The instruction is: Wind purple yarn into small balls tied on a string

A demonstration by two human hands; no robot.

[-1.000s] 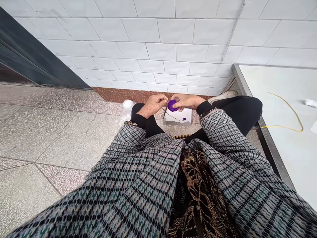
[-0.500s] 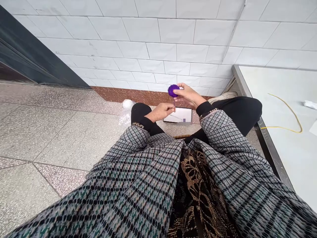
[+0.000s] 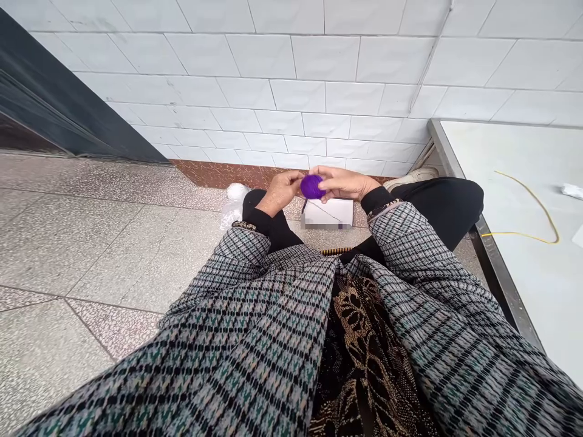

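Note:
A small ball of purple yarn (image 3: 312, 187) is held in front of my knees, above the floor. My right hand (image 3: 344, 182) has its fingers and thumb wrapped round the ball's right side. My left hand (image 3: 281, 190) is at the ball's left side, thumb and forefinger pinched together on the yarn strand, which is barely visible there. Below the hands lies a white box (image 3: 330, 213) with dark edges, and a thin dark line crosses its top.
A clear plastic bag with a white ball (image 3: 237, 192) lies on the floor by my left knee. To the right stands a pale table (image 3: 510, 291) with a metal edge, bearing a yellow cord (image 3: 549, 218) and a crumpled white piece (image 3: 571, 190). Ahead is a tiled wall (image 3: 300, 57).
My left hand has moved up and left, from below the ball to its left side. My right hand has lowered the ball slightly and brought it a little to the left.

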